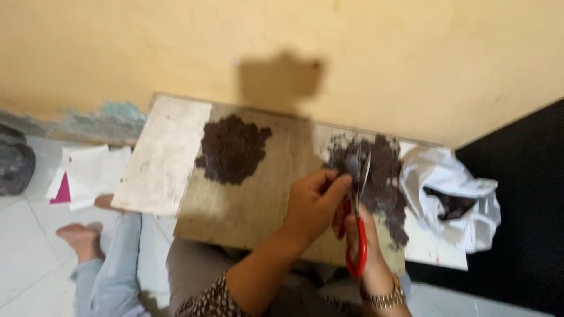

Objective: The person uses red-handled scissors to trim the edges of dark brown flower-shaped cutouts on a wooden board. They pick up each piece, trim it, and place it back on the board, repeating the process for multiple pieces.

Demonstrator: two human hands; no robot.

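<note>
The small dark piece [351, 166] sits pinched at the fingertips of my left hand [314, 202], held just above the right-hand dark pile [382, 182] on the wooden surface [258, 199]. The scissors [358, 217] come at it from below and slightly right: red loop handles low, in my right hand [358, 235], blades pointing up and away from me, their long axis running nearly straight from my lap toward the wall [282, 47]. The blades stand a little apart, tips flanking the piece; my right grip is closed around the handles, my left grip narrow, holding the piece. So the piece lies directly ahead of the blade tips, left hand nearer to it, touching; right hand behind, along the same line. The frame is blurred, so I cannot tell whether the blades touch the piece. Further out: a second dark pile [232, 149] lies well apart to the left, and a white plastic bag [452, 194] with dark contents rests at the surface's right end. White paper sheets [94, 173] lie on the floor at left.
</note>
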